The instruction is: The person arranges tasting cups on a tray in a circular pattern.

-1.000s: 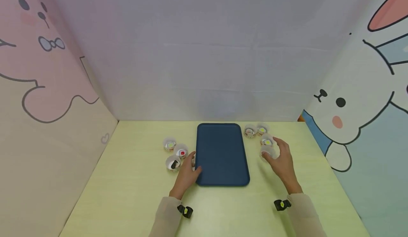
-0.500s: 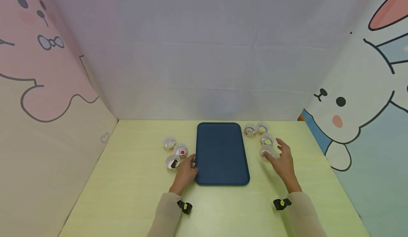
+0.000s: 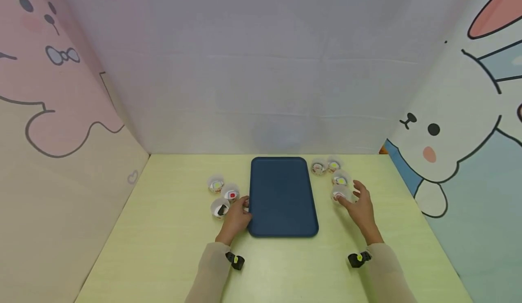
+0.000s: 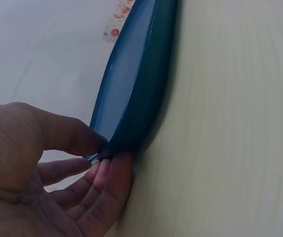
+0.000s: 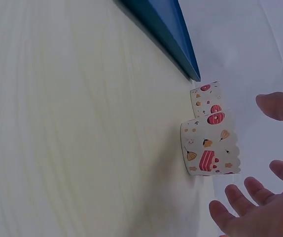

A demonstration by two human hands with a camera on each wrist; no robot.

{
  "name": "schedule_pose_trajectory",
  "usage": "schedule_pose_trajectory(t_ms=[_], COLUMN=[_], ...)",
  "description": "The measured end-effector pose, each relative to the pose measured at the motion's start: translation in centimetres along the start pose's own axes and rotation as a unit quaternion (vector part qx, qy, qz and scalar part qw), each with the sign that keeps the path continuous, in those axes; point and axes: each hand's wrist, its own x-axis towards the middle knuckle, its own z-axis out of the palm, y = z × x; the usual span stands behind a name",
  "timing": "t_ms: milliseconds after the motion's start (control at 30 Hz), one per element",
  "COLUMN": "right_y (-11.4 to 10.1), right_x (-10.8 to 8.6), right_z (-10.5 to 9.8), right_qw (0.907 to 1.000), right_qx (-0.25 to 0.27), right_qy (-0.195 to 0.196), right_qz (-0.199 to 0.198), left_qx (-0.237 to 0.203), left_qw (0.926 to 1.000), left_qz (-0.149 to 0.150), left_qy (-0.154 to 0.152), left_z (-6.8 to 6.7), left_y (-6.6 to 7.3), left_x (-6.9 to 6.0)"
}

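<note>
A dark blue tray (image 3: 283, 199) lies flat in the middle of the table. My left hand (image 3: 235, 219) pinches its left edge. In the left wrist view, the thumb (image 4: 77, 136) lies on the tray's rim, and the fingers (image 4: 114, 185) curl against its outer side. My right hand (image 3: 362, 212) is spread beside the nearest right-hand paper baking cup (image 3: 340, 193). In the right wrist view, that printed cup (image 5: 209, 145) stands upright, apart from the fingers (image 5: 240, 200). What lies inside this cup is hard to make out.
Left of the tray stand three paper cups holding a yellow piece (image 3: 216, 185), a red piece (image 3: 232, 195) and a black piece (image 3: 221, 210). Further cups (image 3: 319, 167) stand right of the tray, near the back wall (image 3: 261, 90). Printed side walls (image 3: 461, 167) border the table.
My left fingers have closed in on the tray's edge, the thumb drawing back to the rim. My right fingers have moved slightly away from the cups. The tray and cups stay put.
</note>
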Motion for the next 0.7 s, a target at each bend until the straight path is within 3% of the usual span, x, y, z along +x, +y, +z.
schedule_pose_trajectory(t_ms=[333,700], right_y=[0.9,1.7], right_x=[0.7,1.2], right_z=[0.6,1.6], right_qw=[0.9959,0.9961], right_qx=[0.059,0.035], right_qy=[-0.032,-0.029], right_qz=[0.061,0.075], left_qx=[-0.003,0.009], left_qw=[1.0,0.9999], left_qz=[0.002,0.004], left_qy=[0.004,0.006], left_z=[0.1,0.4], left_y=[-0.3,-0.5], left_x=[0.2,0.2])
